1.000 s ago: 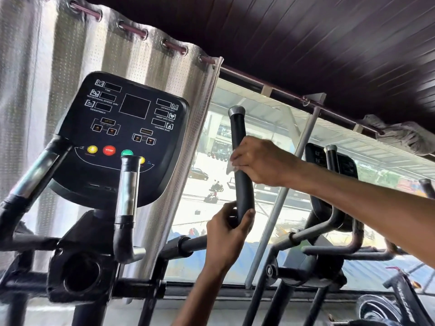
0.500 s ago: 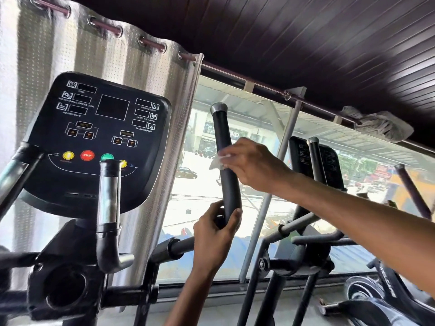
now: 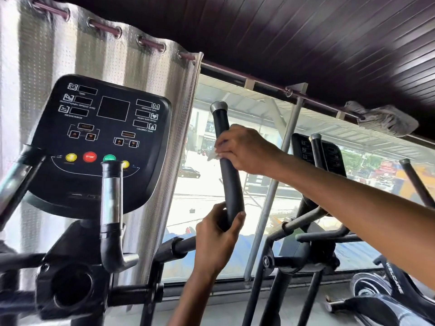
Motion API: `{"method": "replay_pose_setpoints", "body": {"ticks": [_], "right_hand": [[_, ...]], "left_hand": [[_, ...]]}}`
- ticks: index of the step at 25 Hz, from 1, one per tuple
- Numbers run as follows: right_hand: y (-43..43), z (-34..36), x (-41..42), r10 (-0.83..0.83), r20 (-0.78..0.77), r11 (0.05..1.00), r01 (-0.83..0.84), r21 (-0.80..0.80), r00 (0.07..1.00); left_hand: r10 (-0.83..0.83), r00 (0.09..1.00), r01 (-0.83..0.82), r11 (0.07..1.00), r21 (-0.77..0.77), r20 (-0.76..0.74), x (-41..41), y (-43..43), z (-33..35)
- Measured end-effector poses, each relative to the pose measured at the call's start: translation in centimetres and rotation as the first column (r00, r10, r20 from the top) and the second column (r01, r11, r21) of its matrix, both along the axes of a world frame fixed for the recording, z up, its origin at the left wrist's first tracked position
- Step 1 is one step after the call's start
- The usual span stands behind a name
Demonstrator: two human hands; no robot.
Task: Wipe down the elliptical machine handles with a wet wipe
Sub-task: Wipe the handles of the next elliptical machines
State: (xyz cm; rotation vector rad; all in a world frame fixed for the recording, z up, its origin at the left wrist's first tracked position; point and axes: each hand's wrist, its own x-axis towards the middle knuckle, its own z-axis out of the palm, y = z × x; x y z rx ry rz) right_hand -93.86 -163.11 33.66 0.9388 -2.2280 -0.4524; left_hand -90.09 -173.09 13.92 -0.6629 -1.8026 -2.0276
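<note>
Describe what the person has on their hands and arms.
Nothing that shows. The left hand and right hand are bare, with no gloves, rings, watch or wristband visible. Both forearms are uncovered as far as the picture's edge, so no sleeve shows. The fingernails look short and unpainted where visible.

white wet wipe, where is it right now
In the head view, the white wet wipe is pressed by the right hand against the upper part of the black padded handle, right of the black console, above the left hand.
</note>
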Motion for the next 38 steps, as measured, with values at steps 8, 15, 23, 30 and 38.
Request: {"method": "replay_pose_setpoints", "body": {"ticks": [8, 15, 23, 30, 38], "right_hand": [[3.2, -5.7, 3.6, 0.085, -0.09, 0.919, -0.113, -0.377, 0.992], [3.0, -9.8, 4.2, 0.0, -0.068, 0.547, -0.057, -0.835, 0.998], [2.4, -9.4, 3.8, -0.148, 0.081, 0.503, 0.145, -0.852, 0.986], [3.4, -12.8, 6.7, 0.022, -0.21, 0.632, -0.176, -0.755, 0.977], [3.1, -10.0, 6.7, 0.535, 0.177, 0.098, 0.147, -0.984, 0.826]], "left_hand": [[0.099, 0.99, -0.112, 0.986, -0.124, -0.104, 0.1, -0.4, -0.6], [-0.048, 0.999, 0.046, 0.994, -0.098, -0.023, 0.1, -1.1, -0.3], [-0.141, 0.989, 0.141, 0.99, 0.01, 0.038, -0.2, -1.1, -0.5], [-0.08, 0.996, 0.076, 0.991, 0.106, 0.03, 0.2, -2.2, 0.5], [-0.045, 0.975, 0.04, 0.999, -0.027, -0.217, -0.4, -3.8, 7.6]]}}
